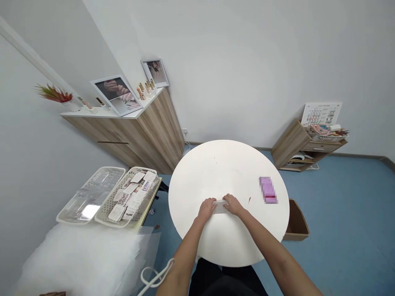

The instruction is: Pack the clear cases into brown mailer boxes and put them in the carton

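A small, whitish, translucent rectangular box (219, 207) lies near the middle of the round white table (222, 164). My left hand (207, 208) grips its left end with bent fingers. At the opposite end, my right hand (233, 204) closes on it the same way. Both forearms reach in from the table's near edge. What the box contains, if anything, cannot be made out. To the right of my right hand lies a purple, blurred-out rectangular item (268, 190).
At left stand a white basket of cards (101, 217) and a basket with clear plastic pieces (66, 221), beside white translucent sheeting (83, 259). An open brown bin (296, 236) sits by the table's right edge. Wooden cabinets (163, 131) stand behind; a white cord (157, 276) hangs near my left arm.
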### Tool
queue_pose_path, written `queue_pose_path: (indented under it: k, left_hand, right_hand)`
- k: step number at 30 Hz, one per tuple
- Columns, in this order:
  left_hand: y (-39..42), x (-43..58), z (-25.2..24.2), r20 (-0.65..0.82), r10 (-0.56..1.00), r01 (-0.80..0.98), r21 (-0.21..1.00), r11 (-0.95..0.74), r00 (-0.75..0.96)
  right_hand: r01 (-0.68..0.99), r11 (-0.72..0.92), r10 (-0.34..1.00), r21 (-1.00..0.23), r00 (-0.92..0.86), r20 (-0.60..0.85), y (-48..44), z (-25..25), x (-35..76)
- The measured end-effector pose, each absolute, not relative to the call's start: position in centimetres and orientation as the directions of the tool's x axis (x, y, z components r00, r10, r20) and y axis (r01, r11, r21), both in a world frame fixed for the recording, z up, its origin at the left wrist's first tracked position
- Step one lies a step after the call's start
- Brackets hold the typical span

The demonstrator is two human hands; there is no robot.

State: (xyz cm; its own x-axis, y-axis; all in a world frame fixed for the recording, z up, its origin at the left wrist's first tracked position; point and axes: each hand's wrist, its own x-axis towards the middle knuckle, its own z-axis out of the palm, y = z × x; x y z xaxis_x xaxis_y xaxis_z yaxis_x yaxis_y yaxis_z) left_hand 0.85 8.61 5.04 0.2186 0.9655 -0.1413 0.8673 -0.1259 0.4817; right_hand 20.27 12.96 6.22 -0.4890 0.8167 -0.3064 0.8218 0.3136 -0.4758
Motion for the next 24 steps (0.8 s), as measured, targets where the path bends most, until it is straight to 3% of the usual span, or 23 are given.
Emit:
queue_pose_path:
  k: [9,12,15,18,24]
  left_hand:
    - [10.0,2.3,4.0,-0.103,0.982,0.936,0.331,-0.118,0.16]
    - [9.6,2.0,3.9,-0.002,0.949,0.924,0.229,-0.307,0.316]
    - [8.9,1.3,3.5,0.001,0.855,0.839,0.195,-0.509,0.518]
    - [8.2,0.9,2.9,-0.061,0.825,0.818,0.188,-0.544,0.562]
    - [6.6,1.6,2.6,-0.079,0.842,0.837,0.196,-0.511,0.533]
  right_hand:
    - [0.901,0.303,0.887,-0.311,-0.386,-0.255,12.9,4.4,19.9]
    - [0.901,0.322,0.912,-0.289,-0.377,-0.16,12.1,4.7,19.9]
    - [0.861,0.426,0.885,-0.278,-0.46,-0.069,10.7,4.9,20.1]
    - [0.805,0.525,0.824,-0.276,-0.562,-0.072,9.2,4.4,20.4]
    - [0.803,0.552,0.803,-0.225,-0.585,-0.115,7.4,3.7,20.2]
